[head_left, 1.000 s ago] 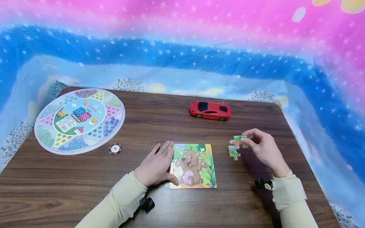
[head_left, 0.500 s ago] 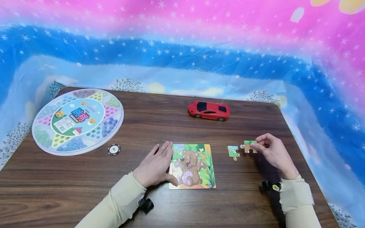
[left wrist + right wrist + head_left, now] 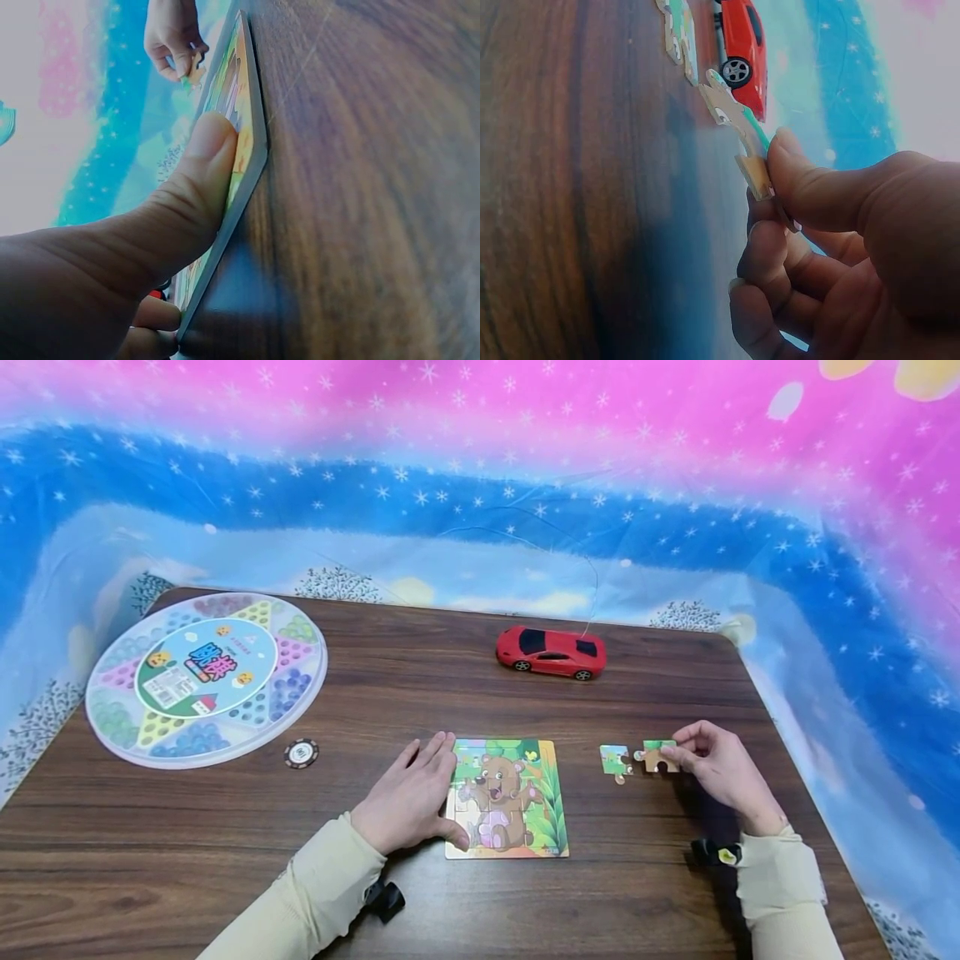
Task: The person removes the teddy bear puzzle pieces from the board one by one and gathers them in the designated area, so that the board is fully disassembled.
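A square bear jigsaw puzzle (image 3: 506, 797) lies on the table. My left hand (image 3: 408, 797) rests along its left side with straight fingers, the thumb (image 3: 202, 157) flat on its face near the front corner. To the right, my right hand (image 3: 723, 768) pinches a green-and-brown puzzle piece (image 3: 657, 757) between thumb and fingers. In the right wrist view the piece (image 3: 742, 124) is tilted, and the fingertips behind it are partly hidden. Just left of the held piece lies a loose green puzzle piece (image 3: 613, 759), its edge close to the held one's knob.
A red toy car (image 3: 551, 652) stands toward the back of the wooden table (image 3: 420, 685). At the far left lies a round Chinese checkers box (image 3: 210, 681), with a black-and-white chip (image 3: 302, 753) by its near edge. A patterned cloth (image 3: 480, 502) hangs behind.
My right hand has carried the puzzle piece rightward from over the loose one, then a little lower beside it. The left hand has kept its place on the puzzle.
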Demonstrator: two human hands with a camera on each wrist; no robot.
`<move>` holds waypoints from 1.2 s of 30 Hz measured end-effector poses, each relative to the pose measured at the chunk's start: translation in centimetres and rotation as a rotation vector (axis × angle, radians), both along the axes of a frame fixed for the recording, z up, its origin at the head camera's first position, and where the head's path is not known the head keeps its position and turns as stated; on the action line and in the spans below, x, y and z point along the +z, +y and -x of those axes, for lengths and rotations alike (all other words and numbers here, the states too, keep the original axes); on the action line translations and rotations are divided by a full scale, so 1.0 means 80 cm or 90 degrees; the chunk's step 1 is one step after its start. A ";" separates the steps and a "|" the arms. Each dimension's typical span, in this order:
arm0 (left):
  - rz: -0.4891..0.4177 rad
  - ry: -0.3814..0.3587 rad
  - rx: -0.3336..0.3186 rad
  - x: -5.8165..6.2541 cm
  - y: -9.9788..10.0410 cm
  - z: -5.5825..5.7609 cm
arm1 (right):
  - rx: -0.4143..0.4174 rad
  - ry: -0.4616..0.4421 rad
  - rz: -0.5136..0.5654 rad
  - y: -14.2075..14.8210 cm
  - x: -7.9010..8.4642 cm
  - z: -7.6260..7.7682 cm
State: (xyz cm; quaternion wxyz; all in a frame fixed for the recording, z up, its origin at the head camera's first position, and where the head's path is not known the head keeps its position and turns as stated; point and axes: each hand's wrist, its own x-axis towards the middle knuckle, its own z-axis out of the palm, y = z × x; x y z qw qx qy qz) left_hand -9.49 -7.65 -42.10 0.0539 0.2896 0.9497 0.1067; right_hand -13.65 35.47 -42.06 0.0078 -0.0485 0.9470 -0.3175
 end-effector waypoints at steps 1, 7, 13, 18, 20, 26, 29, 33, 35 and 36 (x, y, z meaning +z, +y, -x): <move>0.000 -0.001 0.000 0.000 0.000 0.000 | -0.001 -0.001 -0.001 0.000 -0.001 0.000; 0.000 -0.010 0.001 0.001 0.000 0.000 | -0.018 -0.018 -0.005 -0.002 -0.004 0.000; 0.001 -0.018 0.003 0.001 0.000 0.000 | -0.034 -0.014 -0.050 -0.005 -0.005 0.001; 0.001 -0.022 0.003 0.001 -0.001 -0.001 | -0.040 -0.011 -0.067 -0.007 -0.006 0.002; 0.002 -0.023 0.004 0.001 -0.001 -0.001 | -0.044 -0.015 -0.069 -0.008 -0.005 0.002; 0.000 -0.024 0.003 0.001 -0.001 -0.001 | -0.062 -0.034 -0.081 -0.011 -0.007 0.004; 0.002 -0.024 0.003 0.001 -0.001 -0.001 | -0.066 -0.037 -0.084 -0.012 -0.008 0.004; -0.001 -0.021 0.004 0.001 -0.001 -0.002 | -0.065 -0.033 -0.092 -0.012 -0.009 0.004; -0.002 -0.018 0.003 0.001 -0.001 -0.002 | -0.064 -0.032 -0.096 -0.012 -0.009 0.004; -0.003 -0.017 0.002 0.000 -0.002 -0.002 | -0.063 -0.031 -0.098 -0.012 -0.009 0.004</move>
